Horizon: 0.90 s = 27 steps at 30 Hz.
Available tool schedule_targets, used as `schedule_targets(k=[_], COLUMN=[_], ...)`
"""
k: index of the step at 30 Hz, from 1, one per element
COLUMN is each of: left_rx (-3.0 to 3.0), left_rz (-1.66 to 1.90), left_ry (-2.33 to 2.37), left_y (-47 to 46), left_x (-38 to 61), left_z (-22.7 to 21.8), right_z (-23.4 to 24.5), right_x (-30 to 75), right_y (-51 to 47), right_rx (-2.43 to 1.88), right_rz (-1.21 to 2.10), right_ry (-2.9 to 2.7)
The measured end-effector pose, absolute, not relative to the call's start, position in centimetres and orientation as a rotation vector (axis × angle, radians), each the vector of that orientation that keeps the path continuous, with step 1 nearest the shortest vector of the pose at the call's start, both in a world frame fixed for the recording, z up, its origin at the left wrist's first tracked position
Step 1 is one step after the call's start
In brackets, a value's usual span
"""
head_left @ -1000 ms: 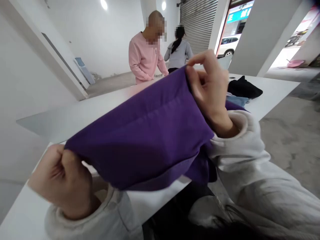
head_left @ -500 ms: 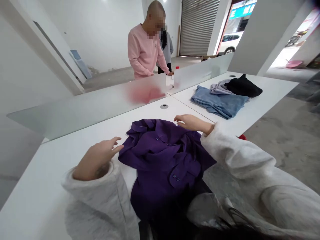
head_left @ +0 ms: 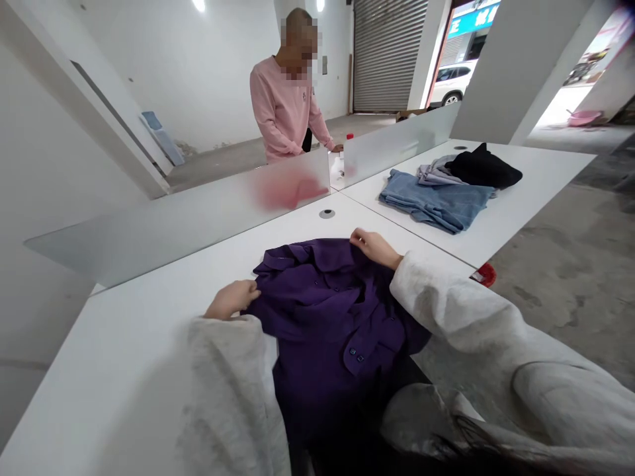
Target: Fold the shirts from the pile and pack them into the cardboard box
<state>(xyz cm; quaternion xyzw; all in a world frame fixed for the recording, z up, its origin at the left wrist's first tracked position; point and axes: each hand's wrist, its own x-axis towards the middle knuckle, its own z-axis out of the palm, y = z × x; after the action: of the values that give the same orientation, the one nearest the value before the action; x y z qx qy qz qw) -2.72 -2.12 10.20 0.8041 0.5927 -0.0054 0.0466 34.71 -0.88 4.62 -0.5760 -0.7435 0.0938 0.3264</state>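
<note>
Right up close, the left hand (head_left: 231, 299) and the right hand (head_left: 374, 248) are working well apart, one on each side of a purple button-front shirt (head_left: 332, 330). The left hand's fingers (head_left: 243, 291) are meeting the shirt's near edge, while the right hand's fingers (head_left: 361, 239) are curling over the cloth by the collar. Neither grip is easy to read from here: they could be pinching the fabric or just resting on it.

The shirt is lying bunched on the white worktop (head_left: 124, 350), with its dark folds swallowing much of the detail. Its lower end is disappearing into shadow at the bottom of the view. Pale fleece sleeves (head_left: 456, 311) are covering both forearms and cutting off part of the view, and dark strands of hair (head_left: 461, 439) are creeping in at the bottom edge.

Further along, folded blue jeans (head_left: 431, 201) are lying under a grey garment (head_left: 436, 173) and a black garment (head_left: 483, 166). A small red object (head_left: 485, 274) is peeking out just past the worktop's edge, too cut off to identify.

Beyond a frosted divider (head_left: 188, 225), a co-worker in a pink sweatshirt (head_left: 282, 109) is standing with one hand down near a red-topped bottle (head_left: 350, 137), which is mostly hidden by the panels.
</note>
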Motion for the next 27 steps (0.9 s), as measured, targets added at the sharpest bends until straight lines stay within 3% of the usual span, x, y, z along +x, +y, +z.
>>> schedule_targets(k=[2, 6, 8, 11, 15, 21, 24, 27], left_rx=[2.360, 2.107, 2.062, 2.181, 2.285, 2.599, 2.629, 2.491], left_rz=[0.046, 0.802, 0.911, 0.501, -0.029, -0.128, -0.209, -0.246], left_ry=[1.906, 2.215, 2.240, 2.274, 2.115, 1.738, 1.692, 1.622], left_y=[-1.8, -1.8, -1.8, -1.6, -0.6, 0.9, 1.3, 1.3], left_x=[-3.9, -5.1, -5.1, -5.1, -4.6, -2.0, -1.9, -2.9], left_z=[11.1, 12.2, 12.0, 11.3, 9.9, 5.8, 4.8, 5.5], right_z=[6.4, 8.3, 8.0, 6.3, 3.3, -1.3, -3.0, -3.1], right_x=[36.0, 38.4, 39.1, 39.6, 38.6, 34.1, 33.0, 33.9], right_y=[0.0, 1.8, 2.1, 1.6, 0.7, -0.1, -0.8, -1.2], right_rx=[-1.428, -1.257, -1.205, -1.209, -1.398, -1.643, -1.761, -1.729], right_rz=[0.262, 0.605, 0.804, 0.924, 0.838, 0.322, 0.079, 0.049], right_ry=[-1.635, -1.108, -0.942, -0.891, -1.195, -2.079, -2.230, -2.306])
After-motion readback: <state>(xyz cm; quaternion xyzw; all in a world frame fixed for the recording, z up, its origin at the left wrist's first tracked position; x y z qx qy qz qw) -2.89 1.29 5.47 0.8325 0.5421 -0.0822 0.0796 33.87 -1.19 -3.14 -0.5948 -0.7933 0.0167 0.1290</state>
